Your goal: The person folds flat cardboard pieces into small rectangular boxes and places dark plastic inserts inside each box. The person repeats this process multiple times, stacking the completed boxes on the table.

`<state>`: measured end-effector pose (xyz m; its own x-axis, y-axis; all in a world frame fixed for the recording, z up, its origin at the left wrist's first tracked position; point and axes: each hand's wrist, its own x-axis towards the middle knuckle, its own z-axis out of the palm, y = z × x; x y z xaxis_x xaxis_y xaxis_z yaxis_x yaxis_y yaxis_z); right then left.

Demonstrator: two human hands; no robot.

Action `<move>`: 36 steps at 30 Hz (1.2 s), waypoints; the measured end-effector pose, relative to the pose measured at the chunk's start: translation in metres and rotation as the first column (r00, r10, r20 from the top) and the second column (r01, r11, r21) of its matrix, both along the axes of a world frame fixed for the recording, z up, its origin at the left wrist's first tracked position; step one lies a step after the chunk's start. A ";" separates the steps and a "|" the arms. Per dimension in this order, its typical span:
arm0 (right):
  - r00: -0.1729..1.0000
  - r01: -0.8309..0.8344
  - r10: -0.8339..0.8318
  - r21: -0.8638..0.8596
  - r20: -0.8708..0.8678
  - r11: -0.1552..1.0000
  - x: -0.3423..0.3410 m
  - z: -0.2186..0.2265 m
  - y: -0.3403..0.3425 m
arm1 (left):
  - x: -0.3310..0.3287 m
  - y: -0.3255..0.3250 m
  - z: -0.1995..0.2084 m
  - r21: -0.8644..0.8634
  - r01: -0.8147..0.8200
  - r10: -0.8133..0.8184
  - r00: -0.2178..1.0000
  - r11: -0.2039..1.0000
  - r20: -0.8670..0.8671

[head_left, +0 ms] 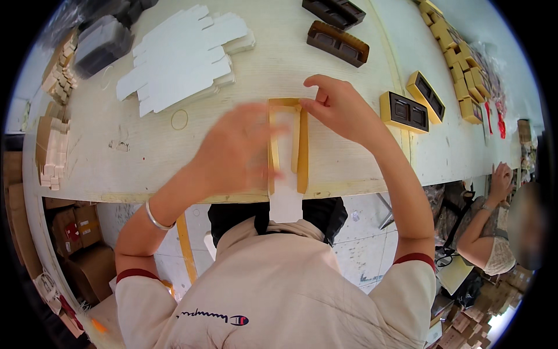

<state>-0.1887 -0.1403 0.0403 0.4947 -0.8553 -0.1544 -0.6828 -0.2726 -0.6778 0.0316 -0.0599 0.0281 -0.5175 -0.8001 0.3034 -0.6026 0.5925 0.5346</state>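
Running lengthwise away from us, the open yellow box (302,157) lies at the near edge of the table (349,166), between our left hand (232,148), too blurred for us to tell its grip, and our right hand (337,107), fingers bent but unclenched, thumb at the box's far right corner.

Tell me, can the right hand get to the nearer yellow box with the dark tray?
Probably yes: the right hand seems only lightly against the open box, and nothing seems to stand between it and that yellow box on the table.
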 end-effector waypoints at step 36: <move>0.911 -0.350 0.404 -0.375 0.076 0.858 -0.024 -0.030 0.096 | 0.018 0.020 -0.011 0.158 0.245 -0.249 0.969 0.957 0.004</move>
